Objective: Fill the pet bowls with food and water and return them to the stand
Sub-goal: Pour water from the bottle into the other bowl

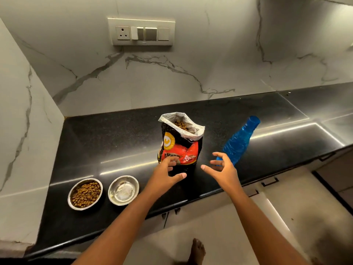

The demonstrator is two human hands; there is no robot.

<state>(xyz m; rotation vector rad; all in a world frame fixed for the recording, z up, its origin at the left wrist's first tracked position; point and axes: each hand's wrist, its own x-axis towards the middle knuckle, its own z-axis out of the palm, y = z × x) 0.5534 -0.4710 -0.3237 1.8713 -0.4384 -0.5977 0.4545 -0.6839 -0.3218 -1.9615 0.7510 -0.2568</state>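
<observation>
Kibble bowl [85, 193] filled, both hands [165, 171] off food bag [179, 142]

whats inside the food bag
Brown kibble shows through the open top of the food bag, against its silver lining. How far down it reaches is hidden by the bag's walls.

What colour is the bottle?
The bottle is blue, seen best in the head view.

A single wide-angle view from a camera worn on the person's head, looking forward and steeply down over a black countertop [114, 134] close in front, toward a marble wall corner [63, 115], edges visibly curved
</observation>
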